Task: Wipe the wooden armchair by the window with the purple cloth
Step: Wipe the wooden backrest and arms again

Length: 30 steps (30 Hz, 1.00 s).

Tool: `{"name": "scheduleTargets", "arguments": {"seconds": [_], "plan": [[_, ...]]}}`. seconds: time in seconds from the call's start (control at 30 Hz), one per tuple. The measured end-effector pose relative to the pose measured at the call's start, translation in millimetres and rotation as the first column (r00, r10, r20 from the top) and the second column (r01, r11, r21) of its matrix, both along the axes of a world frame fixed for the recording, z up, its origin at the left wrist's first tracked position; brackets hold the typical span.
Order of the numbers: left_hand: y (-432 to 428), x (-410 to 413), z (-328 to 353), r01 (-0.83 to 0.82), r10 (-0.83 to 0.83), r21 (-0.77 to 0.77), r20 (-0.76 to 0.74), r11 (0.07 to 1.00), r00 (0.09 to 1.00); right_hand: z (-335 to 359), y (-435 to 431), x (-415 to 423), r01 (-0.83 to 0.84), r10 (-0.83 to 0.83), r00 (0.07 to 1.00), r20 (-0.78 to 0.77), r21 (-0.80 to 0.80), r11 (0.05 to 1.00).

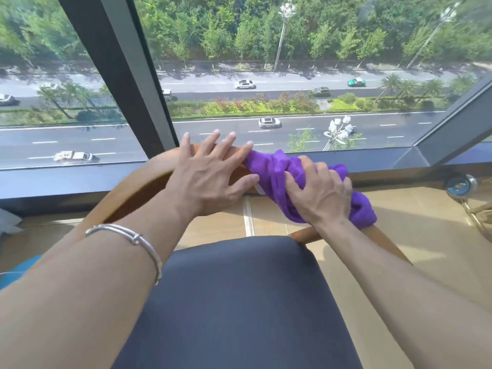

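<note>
Fingers (pixel 306 191) of right hand (pixel 320 197) clamp purple cloth (pixel 277 169) on armchair (pixel 138 182) rail; left hand (pixel 210 174) splayed flat, bracing. Mid-wipe; next, drag cloth right along rail.

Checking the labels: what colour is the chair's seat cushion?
Dark navy-grey, plain, with no pattern: seat cushion, clearest in the head view.

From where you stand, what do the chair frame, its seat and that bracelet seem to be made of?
The chair frame looks like wood with a smooth, warm-brown finish that catches a soft sheen. The seat seems to be a padded cushion in matte dark fabric or leatherette; the weave is too blurred to tell. The bracelet looks like silvery polished metal with bright glints.
</note>
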<state>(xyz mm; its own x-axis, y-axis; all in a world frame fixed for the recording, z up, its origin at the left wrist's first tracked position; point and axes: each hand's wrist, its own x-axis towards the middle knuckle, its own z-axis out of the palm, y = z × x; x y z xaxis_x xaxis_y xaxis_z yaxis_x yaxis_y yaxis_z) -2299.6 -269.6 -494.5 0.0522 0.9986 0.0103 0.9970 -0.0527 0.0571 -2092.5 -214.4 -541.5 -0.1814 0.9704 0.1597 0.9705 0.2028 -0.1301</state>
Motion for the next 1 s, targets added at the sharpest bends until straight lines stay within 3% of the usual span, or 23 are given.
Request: {"name": "scheduleTargets", "arguments": {"seconds": [0.07,0.2,0.33,0.53,0.63,0.8,1.0], "plan": [[15,24,3,-0.015,0.016,-0.050,0.008,0.999,1.000,-4,-3,-2,-0.027,0.028,0.999,-0.026,0.060,0.998],[22,33,1,-0.030,0.022,-0.063,-0.116,0.998,0.993,-8,-16,22,-0.095,0.088,0.995,0.054,0.146,0.985],[23,34,2,-0.047,0.033,-0.099,-0.139,0.994,0.990,-6,-36,68,-0.025,0.016,0.998,0.062,0.158,0.987],[20,32,1,-0.051,0.035,-0.101,-0.148,0.994,0.988,2,-44,68,0.087,-0.088,0.988,0.130,0.014,0.996],[20,30,0,-0.035,0.022,-0.079,-0.164,0.996,0.986,8,-29,45,0.045,-0.034,0.985,0.166,-0.062,0.997],[17,39,-6,-0.060,0.050,-0.036,-0.225,0.998,0.973,9,-11,13,-0.043,0.053,0.994,0.100,-0.105,0.994],[19,64,0,-0.159,0.132,-0.109,-0.219,0.981,0.967,18,-23,56,-0.016,0.020,1.000,0.017,-0.193,0.981]]}}
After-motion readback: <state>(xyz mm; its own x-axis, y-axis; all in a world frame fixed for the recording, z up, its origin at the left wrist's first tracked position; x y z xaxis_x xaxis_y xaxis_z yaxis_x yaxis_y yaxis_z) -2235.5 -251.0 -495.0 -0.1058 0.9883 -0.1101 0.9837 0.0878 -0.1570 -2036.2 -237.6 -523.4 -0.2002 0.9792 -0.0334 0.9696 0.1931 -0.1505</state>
